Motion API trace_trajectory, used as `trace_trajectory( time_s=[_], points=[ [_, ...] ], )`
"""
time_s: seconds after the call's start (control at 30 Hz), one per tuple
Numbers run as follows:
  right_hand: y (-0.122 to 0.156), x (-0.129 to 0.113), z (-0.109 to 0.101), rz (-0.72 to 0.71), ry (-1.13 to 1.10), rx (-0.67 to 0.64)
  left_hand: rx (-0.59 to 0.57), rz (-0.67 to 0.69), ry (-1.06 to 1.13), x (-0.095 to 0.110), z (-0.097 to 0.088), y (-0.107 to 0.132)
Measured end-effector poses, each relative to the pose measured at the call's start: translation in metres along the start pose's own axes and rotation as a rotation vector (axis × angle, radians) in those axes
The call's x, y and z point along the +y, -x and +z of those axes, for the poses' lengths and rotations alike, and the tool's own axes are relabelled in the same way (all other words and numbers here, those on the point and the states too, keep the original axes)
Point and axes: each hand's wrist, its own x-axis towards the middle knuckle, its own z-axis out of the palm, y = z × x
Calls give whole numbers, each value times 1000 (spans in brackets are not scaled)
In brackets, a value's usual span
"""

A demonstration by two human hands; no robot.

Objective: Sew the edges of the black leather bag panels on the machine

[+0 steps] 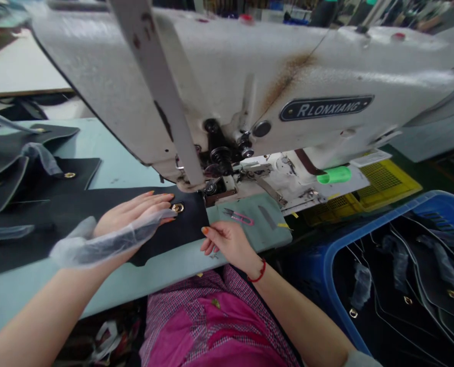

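My left hand (137, 214) lies flat with fingers stretched out on a black leather piece (97, 224), its fingertips beside a brass eyelet (177, 207). A clear plastic strip (97, 244) drapes over that hand and wrist. My right hand (227, 240) has its fingers curled and pinches the right edge of the same black piece, close to the needle area (211, 186) of a white industrial sewing machine (250, 86).
Pink thread snips (240, 217) lie on the machine bed just beyond my right hand. More black pieces with eyelets (39, 173) are stacked at the left. A blue crate (403, 265) of black pieces stands at the right, a yellow tray (383, 186) behind it.
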Motion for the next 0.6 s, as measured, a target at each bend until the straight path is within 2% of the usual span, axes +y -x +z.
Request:
trace_trajectory(
  time_s=[0.07,0.17,0.27,0.43,0.6],
  points=[
    [0,0,1,-15,29,21,-1,33,-54,0,0,0],
    [1,-1,1,1,26,22,-11,7,-89,3,1,-2],
    [1,-3,1,14,25,18,29,-19,-116,7,1,-6],
    [2,-6,-1,33,14,-1,77,36,-144,11,-4,-13],
    [0,-9,-2,63,-15,-16,30,-19,-110,12,-5,-17]
  ],
)
